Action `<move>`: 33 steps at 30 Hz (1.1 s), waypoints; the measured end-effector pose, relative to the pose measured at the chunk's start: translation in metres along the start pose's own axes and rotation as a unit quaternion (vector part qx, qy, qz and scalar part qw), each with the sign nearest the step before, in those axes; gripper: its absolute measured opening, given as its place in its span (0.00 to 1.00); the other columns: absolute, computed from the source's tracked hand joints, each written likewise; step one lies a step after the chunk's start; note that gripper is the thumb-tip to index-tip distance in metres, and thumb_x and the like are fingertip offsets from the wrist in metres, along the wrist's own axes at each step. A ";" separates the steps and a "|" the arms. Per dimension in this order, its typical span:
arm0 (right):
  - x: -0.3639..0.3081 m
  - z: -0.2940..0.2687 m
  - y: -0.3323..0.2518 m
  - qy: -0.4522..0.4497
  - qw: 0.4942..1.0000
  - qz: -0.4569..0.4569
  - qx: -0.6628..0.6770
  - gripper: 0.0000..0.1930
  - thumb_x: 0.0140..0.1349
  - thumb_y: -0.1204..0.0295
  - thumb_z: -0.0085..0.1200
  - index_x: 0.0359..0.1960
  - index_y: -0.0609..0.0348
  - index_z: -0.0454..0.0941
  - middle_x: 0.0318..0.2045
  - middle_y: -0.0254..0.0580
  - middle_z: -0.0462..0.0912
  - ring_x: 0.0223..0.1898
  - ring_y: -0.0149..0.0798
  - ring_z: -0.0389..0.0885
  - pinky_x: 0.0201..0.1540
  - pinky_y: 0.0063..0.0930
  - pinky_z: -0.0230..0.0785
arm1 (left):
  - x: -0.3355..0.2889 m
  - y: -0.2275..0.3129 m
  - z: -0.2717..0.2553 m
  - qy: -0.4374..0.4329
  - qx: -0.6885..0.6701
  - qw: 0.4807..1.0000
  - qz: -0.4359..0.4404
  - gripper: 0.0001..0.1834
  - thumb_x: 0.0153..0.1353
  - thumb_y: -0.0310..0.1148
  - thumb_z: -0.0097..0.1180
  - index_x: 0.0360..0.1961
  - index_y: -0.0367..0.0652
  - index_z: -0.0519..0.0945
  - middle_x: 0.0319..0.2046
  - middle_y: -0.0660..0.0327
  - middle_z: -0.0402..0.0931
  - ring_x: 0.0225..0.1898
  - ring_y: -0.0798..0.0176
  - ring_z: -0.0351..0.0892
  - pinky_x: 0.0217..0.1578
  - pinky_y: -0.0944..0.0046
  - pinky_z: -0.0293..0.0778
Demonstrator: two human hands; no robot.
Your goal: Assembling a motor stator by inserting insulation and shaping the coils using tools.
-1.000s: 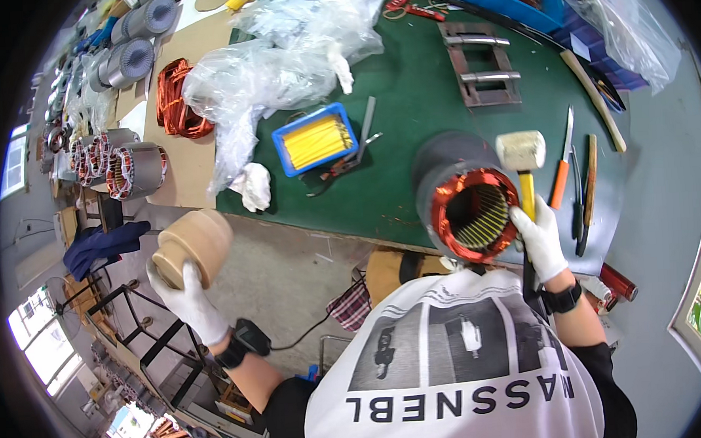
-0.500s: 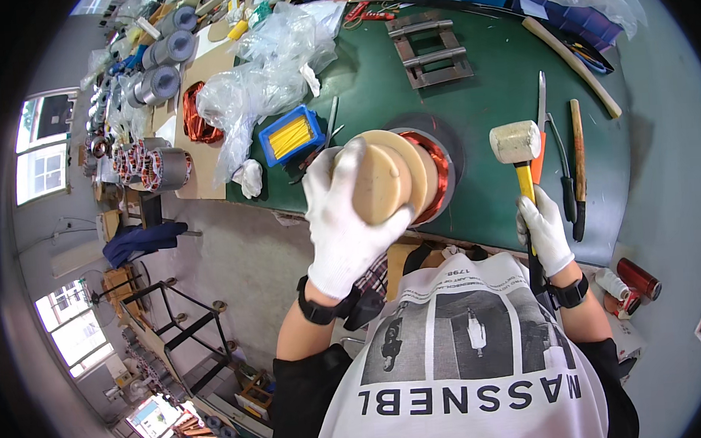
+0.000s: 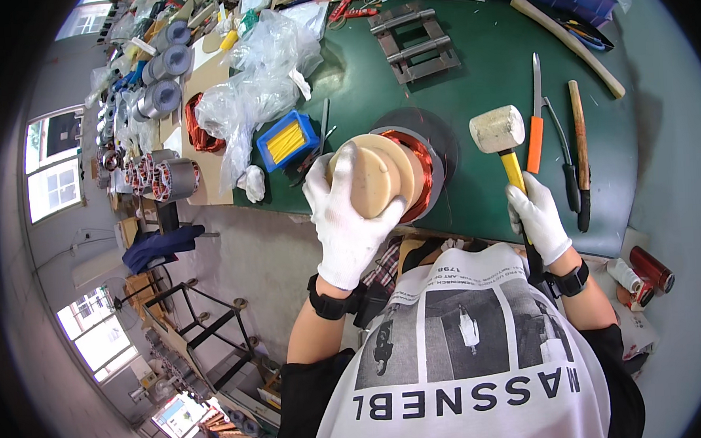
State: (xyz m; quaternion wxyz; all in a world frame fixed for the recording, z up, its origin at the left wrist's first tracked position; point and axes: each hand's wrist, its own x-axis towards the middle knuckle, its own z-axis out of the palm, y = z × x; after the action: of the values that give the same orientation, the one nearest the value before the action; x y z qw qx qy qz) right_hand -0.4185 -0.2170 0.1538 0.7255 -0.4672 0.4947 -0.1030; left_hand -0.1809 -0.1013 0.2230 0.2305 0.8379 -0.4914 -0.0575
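A stepped, cream-coloured round block (image 3: 374,187) sits against a grey motor stator (image 3: 439,184) on the green table. Red-copper windings (image 3: 421,153) show between the block and the stator's rim. My left hand (image 3: 345,237), in a white glove, is curled round the block's near end, thumb and fingers on opposite sides. In my right gloved hand (image 3: 539,221) is a mallet (image 3: 496,130) with a scuffed white head and a yellow and black handle. It is held up to the right of the stator, head upward and apart from the block.
Right of the mallet lie an orange-handled file (image 3: 535,142), black-handled shears (image 3: 563,156) and a wooden-handled tool (image 3: 578,128). A blue box of yellow strips (image 3: 287,141), plastic bags (image 3: 260,89) and a metal frame (image 3: 413,45) surround the stator. Wound stators (image 3: 176,179) stand left.
The view has shifted slightly. The mallet's head has tilted a little to the left, uncovering the file's orange handle. My left hand keeps its hold on the cream block.
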 end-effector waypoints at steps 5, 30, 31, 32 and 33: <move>0.008 0.014 -0.007 -0.031 0.999 -0.014 -0.023 0.11 0.65 0.65 0.48 0.33 0.58 0.64 0.18 0.27 0.63 0.16 0.21 0.61 0.17 0.17 0.57 | 0.003 -0.012 -0.005 -0.018 -0.001 1.000 0.006 0.43 0.35 0.36 0.68 0.59 0.45 0.67 0.51 0.49 0.63 0.53 0.47 0.68 0.52 0.53 0.69; 0.010 0.070 -0.052 -0.132 0.884 -0.024 -0.447 0.14 0.63 0.63 0.49 0.37 0.64 0.70 0.16 0.49 0.73 0.19 0.42 0.75 0.26 0.33 0.67 | -0.039 -0.170 0.050 0.194 0.055 0.954 -0.223 0.42 0.44 0.38 0.68 0.60 0.43 0.62 0.56 0.44 0.59 0.57 0.40 0.58 0.55 0.44 0.60; 0.016 0.064 -0.055 -0.116 0.846 -0.106 -0.510 0.13 0.62 0.63 0.50 0.36 0.63 0.70 0.16 0.53 0.72 0.19 0.49 0.74 0.25 0.35 0.67 | -0.050 -0.163 0.053 0.191 0.025 0.959 -0.210 0.37 0.45 0.37 0.67 0.57 0.42 0.65 0.54 0.45 0.61 0.56 0.41 0.60 0.54 0.45 0.62; 0.023 0.061 -0.067 -0.097 0.840 -0.154 -0.511 0.13 0.61 0.64 0.51 0.35 0.63 0.71 0.16 0.54 0.70 0.19 0.53 0.72 0.24 0.38 0.65 | -0.060 -0.155 0.058 0.188 -0.006 0.963 -0.195 0.32 0.46 0.35 0.66 0.53 0.41 0.68 0.53 0.45 0.62 0.55 0.42 0.61 0.54 0.47 0.63; 0.028 0.069 -0.095 -0.093 0.826 -0.111 -0.544 0.12 0.60 0.65 0.51 0.34 0.63 0.71 0.18 0.56 0.70 0.20 0.53 0.72 0.25 0.39 0.65 | -0.076 -0.152 0.063 0.154 -0.091 0.963 -0.201 0.24 0.49 0.33 0.64 0.47 0.41 0.72 0.45 0.48 0.68 0.49 0.47 0.68 0.49 0.52 0.68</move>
State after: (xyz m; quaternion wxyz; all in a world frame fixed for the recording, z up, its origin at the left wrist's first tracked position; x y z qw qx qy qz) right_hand -0.3189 -0.2459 0.2150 0.3801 -0.8453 0.3455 0.1470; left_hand -0.1189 0.0046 0.0906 0.3621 0.8939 -0.2638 -0.0172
